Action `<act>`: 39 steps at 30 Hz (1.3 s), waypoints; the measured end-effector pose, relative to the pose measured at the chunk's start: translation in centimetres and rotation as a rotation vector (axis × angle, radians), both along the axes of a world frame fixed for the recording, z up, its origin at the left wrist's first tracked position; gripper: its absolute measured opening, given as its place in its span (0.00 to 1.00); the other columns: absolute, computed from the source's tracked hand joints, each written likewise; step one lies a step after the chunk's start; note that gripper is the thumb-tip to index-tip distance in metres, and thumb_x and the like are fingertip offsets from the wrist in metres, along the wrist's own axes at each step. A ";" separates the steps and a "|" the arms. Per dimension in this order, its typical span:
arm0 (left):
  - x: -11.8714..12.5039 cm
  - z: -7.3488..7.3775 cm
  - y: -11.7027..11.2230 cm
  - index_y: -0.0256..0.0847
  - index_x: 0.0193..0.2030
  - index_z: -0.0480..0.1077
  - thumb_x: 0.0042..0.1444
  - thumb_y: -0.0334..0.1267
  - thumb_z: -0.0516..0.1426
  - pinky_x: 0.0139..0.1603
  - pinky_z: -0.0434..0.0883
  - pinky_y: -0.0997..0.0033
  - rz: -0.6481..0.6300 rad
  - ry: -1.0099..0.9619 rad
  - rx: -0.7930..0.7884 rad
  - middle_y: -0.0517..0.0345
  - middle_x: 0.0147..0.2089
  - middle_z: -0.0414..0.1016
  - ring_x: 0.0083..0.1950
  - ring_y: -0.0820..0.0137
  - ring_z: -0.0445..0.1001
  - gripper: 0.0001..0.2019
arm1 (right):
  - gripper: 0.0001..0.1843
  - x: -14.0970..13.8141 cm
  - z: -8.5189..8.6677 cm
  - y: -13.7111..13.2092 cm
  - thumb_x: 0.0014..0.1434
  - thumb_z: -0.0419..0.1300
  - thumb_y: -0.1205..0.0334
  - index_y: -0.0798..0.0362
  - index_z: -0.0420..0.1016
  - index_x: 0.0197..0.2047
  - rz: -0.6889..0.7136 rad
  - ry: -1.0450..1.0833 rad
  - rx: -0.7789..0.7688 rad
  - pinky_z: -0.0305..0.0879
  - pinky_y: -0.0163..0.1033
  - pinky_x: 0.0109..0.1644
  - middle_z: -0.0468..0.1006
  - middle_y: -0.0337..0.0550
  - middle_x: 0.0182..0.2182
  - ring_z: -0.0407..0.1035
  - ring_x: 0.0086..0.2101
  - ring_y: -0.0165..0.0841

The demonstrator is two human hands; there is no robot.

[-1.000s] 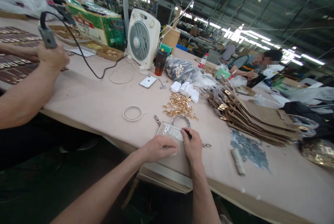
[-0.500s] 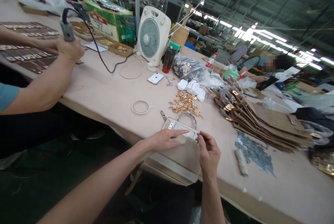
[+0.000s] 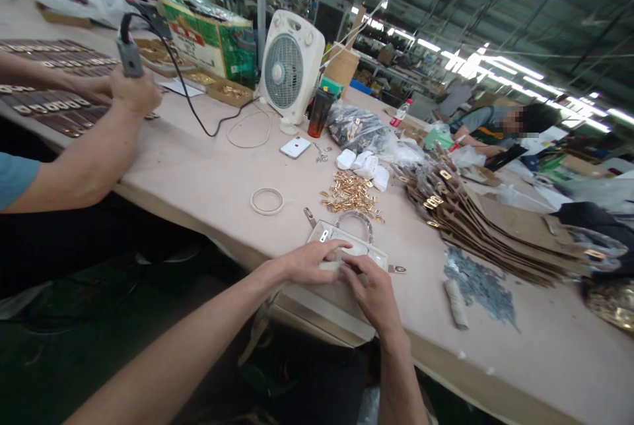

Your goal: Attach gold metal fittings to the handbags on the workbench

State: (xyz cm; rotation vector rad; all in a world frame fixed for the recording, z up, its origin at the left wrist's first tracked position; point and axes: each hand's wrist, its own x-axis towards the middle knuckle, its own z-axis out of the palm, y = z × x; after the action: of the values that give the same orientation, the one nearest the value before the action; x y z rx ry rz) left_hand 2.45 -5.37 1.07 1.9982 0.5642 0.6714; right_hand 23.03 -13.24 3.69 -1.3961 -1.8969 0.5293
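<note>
Where both hands meet over the bag, a steady base matters most

Because the pale bag (image 3: 331, 299) lies at the near edge of the bench (image 3: 212, 187), with its lower part hanging over that edge, it could probably slide if nothing weighs on it. Its wrapped handle (image 3: 369, 225) arches at the far end, and a metal-tipped strap (image 3: 310, 216) sticks out at the left, matched by another on the right.

The left hand (image 3: 308, 263) reaches across the bag, fingers long and spread. The right hand (image 3: 371, 283) faces it with fingers bent and tips gathered close to the left fingertips; whether they pinch anything small, I cannot tell. This looks like fine fingertip work, so it seems best to let the left hand steady the top while the right makes short, light movements, both wrists low.

Just beyond the handle lies a heap of gold metal parts (image 3: 351, 194); sleeves and straps are best kept out of it. To the left sits a roll of tape (image 3: 267, 212), within easy reach. Farther right are blue-grey scraps (image 3: 480, 286) and a stack of brown pieces (image 3: 500, 240), both well apart from the bag.
</note>
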 end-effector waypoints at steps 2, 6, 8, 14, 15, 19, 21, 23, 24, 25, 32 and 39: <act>0.0 -0.1 0.1 0.39 0.67 0.67 0.55 0.38 0.63 0.37 0.66 0.73 0.010 0.010 -0.011 0.68 0.28 0.67 0.31 0.71 0.67 0.31 | 0.08 0.0 -0.1 -0.1 0.68 0.61 0.59 0.44 0.83 0.45 -0.017 0.006 -0.005 0.72 0.45 0.47 0.84 0.43 0.40 0.77 0.41 0.40; 0.2 -0.2 0.2 0.40 0.51 0.77 0.61 0.39 0.60 0.44 0.68 0.72 -0.019 -0.020 0.013 0.60 0.37 0.78 0.39 0.69 0.74 0.13 | 0.08 -0.1 -0.1 -0.5 0.68 0.61 0.57 0.45 0.83 0.43 -0.065 0.046 -0.005 0.71 0.44 0.46 0.84 0.43 0.39 0.77 0.40 0.40; 0.3 -0.1 0.2 0.39 0.48 0.79 0.64 0.38 0.58 0.48 0.69 0.72 -0.056 -0.040 0.006 0.57 0.42 0.81 0.44 0.68 0.76 0.11 | 0.09 -0.1 0.0 -0.6 0.68 0.61 0.56 0.46 0.83 0.42 -0.085 0.053 -0.011 0.71 0.44 0.46 0.84 0.43 0.38 0.77 0.40 0.40; 0.6 0.2 0.4 0.37 0.45 0.80 0.66 0.40 0.57 0.47 0.70 0.73 -0.066 -0.086 -0.002 0.54 0.41 0.82 0.44 0.68 0.77 0.12 | 0.08 -0.2 0.0 -0.9 0.68 0.62 0.57 0.46 0.83 0.41 -0.102 0.079 -0.005 0.71 0.42 0.45 0.84 0.42 0.37 0.77 0.39 0.39; 0.6 0.1 0.4 0.37 0.45 0.80 0.66 0.40 0.58 0.46 0.70 0.73 -0.066 -0.090 -0.001 0.54 0.41 0.82 0.43 0.68 0.78 0.12 | 0.08 -0.2 -0.1 -0.9 0.68 0.62 0.57 0.46 0.83 0.41 -0.099 0.082 -0.002 0.71 0.42 0.45 0.84 0.42 0.37 0.77 0.39 0.39; 0.6 -0.3 0.4 0.37 0.43 0.81 0.67 0.41 0.58 0.43 0.70 0.75 -0.074 -0.075 -0.016 0.55 0.38 0.82 0.40 0.70 0.77 0.12 | 0.08 -0.1 -0.1 -1.1 0.69 0.62 0.56 0.47 0.83 0.41 -0.079 0.088 -0.007 0.71 0.42 0.45 0.84 0.43 0.37 0.77 0.39 0.38; 0.6 -0.3 0.3 0.37 0.42 0.81 0.67 0.42 0.58 0.42 0.69 0.76 -0.071 -0.068 -0.031 0.56 0.37 0.82 0.39 0.70 0.77 0.13 | 0.08 -0.1 -0.1 -1.2 0.69 0.62 0.57 0.47 0.83 0.41 -0.069 0.101 -0.021 0.71 0.41 0.46 0.83 0.43 0.38 0.77 0.39 0.38; 0.5 -0.2 0.2 0.36 0.41 0.81 0.66 0.43 0.58 0.41 0.69 0.76 -0.068 -0.073 -0.052 0.56 0.36 0.82 0.38 0.70 0.76 0.14 | 0.08 -0.1 -0.1 -1.3 0.68 0.62 0.57 0.47 0.82 0.41 -0.064 0.118 -0.031 0.70 0.41 0.46 0.83 0.42 0.37 0.76 0.39 0.38; 0.5 -0.1 0.2 0.36 0.40 0.81 0.66 0.43 0.58 0.39 0.68 0.76 -0.068 -0.076 -0.064 0.56 0.35 0.81 0.37 0.71 0.75 0.14 | 0.07 -0.1 -0.2 -1.3 0.68 0.63 0.57 0.48 0.82 0.41 -0.063 0.128 -0.037 0.70 0.41 0.46 0.83 0.42 0.37 0.76 0.39 0.37; 0.4 0.0 0.1 0.35 0.39 0.81 0.66 0.43 0.58 0.38 0.68 0.77 -0.071 -0.082 -0.077 0.57 0.33 0.80 0.36 0.72 0.74 0.14 | 0.07 -0.1 -0.2 -1.3 0.68 0.63 0.57 0.48 0.82 0.40 -0.062 0.139 -0.045 0.70 0.41 0.46 0.83 0.42 0.36 0.76 0.39 0.37; 0.3 0.1 0.1 0.34 0.33 0.81 0.64 0.42 0.59 0.34 0.65 0.78 -0.072 -0.089 -0.147 0.60 0.28 0.76 0.30 0.75 0.70 0.15 | 0.08 -0.4 -0.6 -1.3 0.68 0.63 0.56 0.48 0.81 0.40 -0.062 0.194 -0.093 0.69 0.40 0.45 0.81 0.41 0.36 0.75 0.38 0.36; 0.3 0.3 0.0 0.34 0.36 0.82 0.63 0.42 0.60 0.35 0.66 0.77 -0.061 -0.109 -0.174 0.58 0.30 0.80 0.32 0.73 0.72 0.13 | 0.07 -0.3 -0.7 -1.2 0.68 0.63 0.56 0.48 0.81 0.39 -0.051 0.185 -0.080 0.69 0.40 0.44 0.81 0.40 0.35 0.75 0.37 0.36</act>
State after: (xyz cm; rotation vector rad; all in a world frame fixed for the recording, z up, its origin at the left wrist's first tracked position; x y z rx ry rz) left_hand 2.76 -5.32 1.33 1.7978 0.4775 0.6665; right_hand 22.73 -14.48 2.94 -1.3914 -1.7051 0.6913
